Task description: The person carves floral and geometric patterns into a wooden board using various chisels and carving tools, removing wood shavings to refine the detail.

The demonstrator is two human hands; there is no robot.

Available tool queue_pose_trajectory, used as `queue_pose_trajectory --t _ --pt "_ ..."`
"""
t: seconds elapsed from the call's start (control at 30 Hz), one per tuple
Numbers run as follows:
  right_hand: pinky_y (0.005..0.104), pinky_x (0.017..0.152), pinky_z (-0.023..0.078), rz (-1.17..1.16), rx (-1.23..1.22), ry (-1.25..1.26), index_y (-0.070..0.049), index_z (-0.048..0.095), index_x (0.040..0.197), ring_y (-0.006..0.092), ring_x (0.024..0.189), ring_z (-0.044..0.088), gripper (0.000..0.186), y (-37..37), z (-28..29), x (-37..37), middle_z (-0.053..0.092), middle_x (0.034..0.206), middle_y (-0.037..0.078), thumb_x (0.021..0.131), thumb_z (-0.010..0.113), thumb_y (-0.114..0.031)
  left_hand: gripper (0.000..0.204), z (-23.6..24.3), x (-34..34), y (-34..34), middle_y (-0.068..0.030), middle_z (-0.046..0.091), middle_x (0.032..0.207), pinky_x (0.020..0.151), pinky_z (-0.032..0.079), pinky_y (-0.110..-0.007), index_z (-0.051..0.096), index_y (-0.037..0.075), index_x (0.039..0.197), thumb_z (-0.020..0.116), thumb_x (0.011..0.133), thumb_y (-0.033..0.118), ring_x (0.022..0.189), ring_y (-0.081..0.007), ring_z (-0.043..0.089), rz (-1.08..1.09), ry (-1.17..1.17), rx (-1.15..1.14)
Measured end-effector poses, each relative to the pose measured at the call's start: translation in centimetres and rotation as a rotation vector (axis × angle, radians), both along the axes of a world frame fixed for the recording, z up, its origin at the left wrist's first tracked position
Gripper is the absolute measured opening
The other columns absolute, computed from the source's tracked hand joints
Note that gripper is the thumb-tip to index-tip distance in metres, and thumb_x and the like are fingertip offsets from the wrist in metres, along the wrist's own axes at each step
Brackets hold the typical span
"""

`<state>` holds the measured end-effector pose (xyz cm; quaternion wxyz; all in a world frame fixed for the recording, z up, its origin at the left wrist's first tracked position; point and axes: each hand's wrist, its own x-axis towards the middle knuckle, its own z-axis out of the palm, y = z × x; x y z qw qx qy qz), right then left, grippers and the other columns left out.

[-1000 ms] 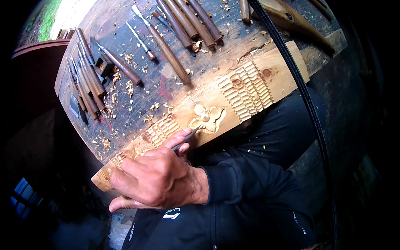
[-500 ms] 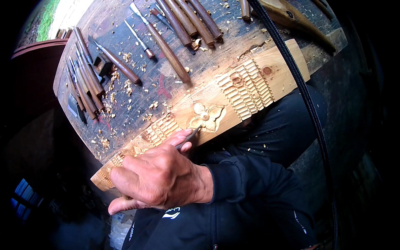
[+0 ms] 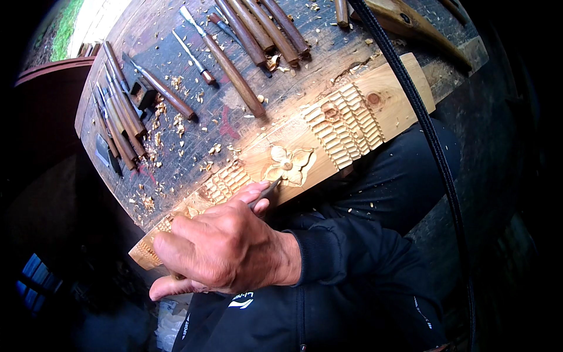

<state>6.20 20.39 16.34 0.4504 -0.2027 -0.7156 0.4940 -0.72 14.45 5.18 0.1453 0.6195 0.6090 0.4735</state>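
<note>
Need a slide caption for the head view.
Right hand grips a dark-bladed carving tool, its tip at the edge of a four-petalled flower carved in a wooden board.

Tool (image 3: pixel 269 192) in the fingers (image 3: pixel 252 189): dull dark metal.
Board (image 3: pixel 321 164) just past the fingers: pale wood, smooth, ridged where carved.
Workbench (image 3: pixel 293 98) beyond them: scuffed wood.
Chisel handles (image 3: pixel 234 77) farther beyond: brown wood, faintly glossy.
Sleeve (image 3: pixel 331 252) behind the fingers: matt cloth.
</note>
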Motion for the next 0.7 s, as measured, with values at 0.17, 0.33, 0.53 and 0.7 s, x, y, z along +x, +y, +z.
queue_pose_trajectory --t 0.17,0.33,0.53,0.7 --pt "0.0399 0.056 0.058 -0.003 -0.032 0.015 -0.003 0.061 0.094 0.0305 0.064 0.075 0.054 0.8 0.6 0.3 0.063 0.075 0.017 0.095 0.087 -0.050 0.044 -0.2 0.4 0.3 -0.0115 0.069 0.091 0.076 0.056 -0.034 0.068 0.004 0.119 0.084 0.103 0.042 0.079 -0.0217 0.069 0.023 -0.027 0.020" --pt "0.0390 0.055 0.058 -0.020 -0.071 0.053 -0.003 0.061 0.094 0.0302 0.062 0.075 0.052 1.5 0.4 0.5 0.064 0.075 0.017 0.096 0.087 -0.048 0.045 -0.2 0.4 -0.1 -0.0126 0.070 0.093 0.078 0.058 -0.034 0.067 0.003 0.119 0.083 0.104 0.043 0.081 -0.0221 0.071 0.038 -0.061 0.032" --pt "0.0386 0.054 0.057 -0.053 -0.084 0.063 -0.003 0.062 0.094 0.0298 0.062 0.075 0.049 1.8 0.4 -0.1 0.065 0.074 0.017 0.096 0.089 -0.044 0.046 -0.9 0.9 0.9 -0.0139 0.072 0.096 0.081 0.060 -0.034 0.065 0.003 0.120 0.082 0.105 0.043 0.084 -0.0225 0.073 0.067 -0.092 0.045" --pt "0.0383 0.053 0.057 -0.075 -0.109 0.025 -0.005 0.062 0.093 0.0297 0.060 0.074 0.048 2.6 0.4 0.3 0.065 0.074 0.017 0.096 0.090 -0.044 0.048 -1.4 1.2 1.5 -0.0149 0.074 0.098 0.082 0.062 -0.034 0.063 0.002 0.120 0.081 0.106 0.044 0.086 -0.0229 0.074 0.088 -0.124 0.060"
